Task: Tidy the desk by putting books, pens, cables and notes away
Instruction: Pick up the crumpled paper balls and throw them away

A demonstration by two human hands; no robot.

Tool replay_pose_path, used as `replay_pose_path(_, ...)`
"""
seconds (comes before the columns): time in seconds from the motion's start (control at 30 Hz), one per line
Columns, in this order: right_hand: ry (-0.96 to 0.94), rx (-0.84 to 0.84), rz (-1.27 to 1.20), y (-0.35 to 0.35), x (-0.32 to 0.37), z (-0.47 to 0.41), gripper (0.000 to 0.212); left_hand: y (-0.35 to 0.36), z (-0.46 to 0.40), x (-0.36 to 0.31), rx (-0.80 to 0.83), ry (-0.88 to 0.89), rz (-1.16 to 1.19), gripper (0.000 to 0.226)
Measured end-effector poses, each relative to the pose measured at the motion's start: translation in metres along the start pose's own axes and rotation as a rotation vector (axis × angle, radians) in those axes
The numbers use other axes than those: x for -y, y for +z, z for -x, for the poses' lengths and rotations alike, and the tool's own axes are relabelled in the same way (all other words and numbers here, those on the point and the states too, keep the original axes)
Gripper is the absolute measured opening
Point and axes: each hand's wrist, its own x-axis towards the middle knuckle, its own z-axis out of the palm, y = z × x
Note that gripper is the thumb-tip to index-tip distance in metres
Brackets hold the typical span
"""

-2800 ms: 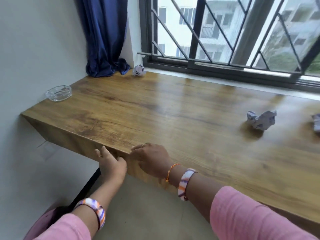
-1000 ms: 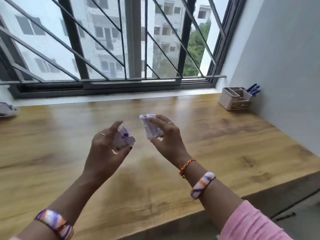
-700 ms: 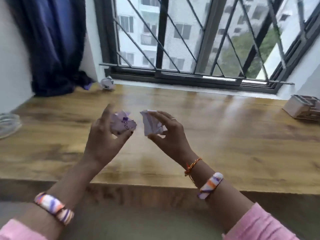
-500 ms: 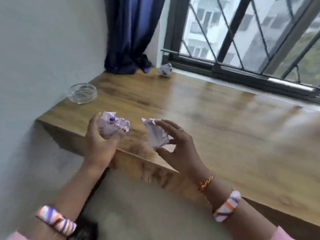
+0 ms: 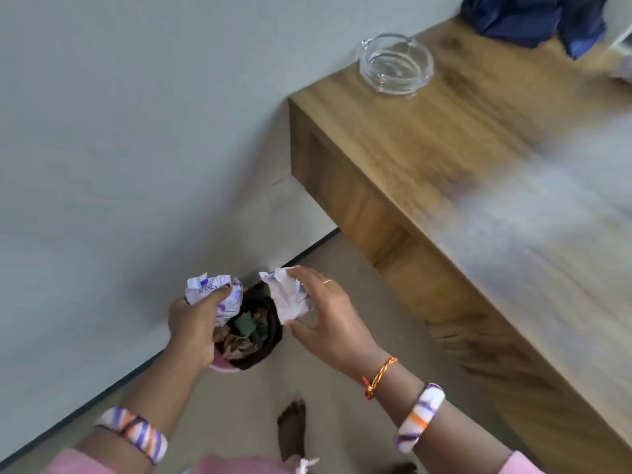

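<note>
**Inspector:** Standing beside the desk point(image 5: 461, 159), I note both hands over the waste bin point(image 5: 254, 331) on the floor by the wall. The left hand point(image 5: 196, 323) is closed around a crumpled note with purple print point(image 5: 212, 294); it sits over the bin's near rim. The right hand point(image 5: 328, 319) pinches a second crumpled white note point(image 5: 289, 299) between thumb and fingertips, a loose hold, with the paper above the far side of the opening.

**Assistant:** Is the bin ready to take them?

**Inspector:** It is lined in black and already holds dark scraps. My judgement: there is room, but the opening is small and partly covered by the left hand.

**Assistant:** Then how should the drop be made?

**Inspector:** Bring each paper ball squarely over the opening, lower it close to the contents, then let go. Light paper released from the rim is likely to bounce or roll onto the floor. The right-hand ball looks nearer the edge, so I would shift it inward first.

**Assistant:** Anything else in sight?

**Inspector:** A glass ashtray point(image 5: 396, 65) on the desk corner and blue curtain fabric point(image 5: 533, 18) beyond it. The desk's far side is blurred; I cannot tell what lies there.
</note>
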Motion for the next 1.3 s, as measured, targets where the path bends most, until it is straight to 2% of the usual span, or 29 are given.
replay_pose_path(0.1,0.056,0.152,-0.013,0.034,0.000,-0.027,0.058,-0.006,-0.020,0.015,-0.065,-0.050,-0.010,0.046)
replay_pose_path(0.17,0.104,0.279,0.014,0.054,-0.002,-0.040,0.070,-0.009,-0.028,0.020,-0.116,-0.098,-0.053,0.068)
replay_pose_path(0.27,0.163,0.372,0.077,0.067,-0.005,-0.047,0.080,-0.017,-0.028,0.022,-0.175,-0.117,-0.087,0.076)
replay_pose_path(0.33,0.177,0.373,0.097,0.059,-0.005,-0.044,0.075,-0.025,-0.024,0.025,-0.187,-0.105,-0.140,0.069)
replay_pose_path(0.4,0.184,0.363,0.109,0.044,-0.003,-0.038,0.069,-0.031,-0.017,0.023,-0.176,-0.067,-0.176,0.053)
replay_pose_path(0.5,0.180,0.327,0.116,0.016,0.002,-0.028,0.064,-0.027,-0.001,0.012,-0.114,0.028,-0.251,0.003)
replay_pose_path(0.57,0.181,0.283,0.103,-0.004,0.009,-0.022,0.062,-0.016,0.013,0.001,-0.050,0.164,-0.293,0.016)
replay_pose_path(0.63,0.153,0.222,0.087,-0.025,0.019,-0.019,0.060,0.002,0.030,-0.012,0.036,0.304,-0.324,0.011)
replay_pose_path(0.87,-0.019,-0.169,-0.034,-0.121,0.046,-0.013,0.053,0.103,0.125,-0.084,0.411,0.961,-0.301,0.019)
replay_pose_path(0.97,-0.025,-0.337,-0.056,-0.170,0.039,-0.007,0.052,0.150,0.156,-0.108,0.534,1.098,-0.288,0.021)
replay_pose_path(1.1,0.020,-0.530,-0.017,-0.241,0.002,0.007,0.051,0.228,0.192,-0.131,0.710,1.274,-0.433,0.019)
replay_pose_path(1.2,0.100,-0.597,0.114,-0.295,-0.040,0.011,0.043,0.293,0.206,-0.139,0.777,1.353,-0.611,0.021)
replay_pose_path(1.3,0.189,-0.620,0.264,-0.350,-0.087,0.007,0.045,0.357,0.213,-0.142,0.778,1.388,-0.719,0.021)
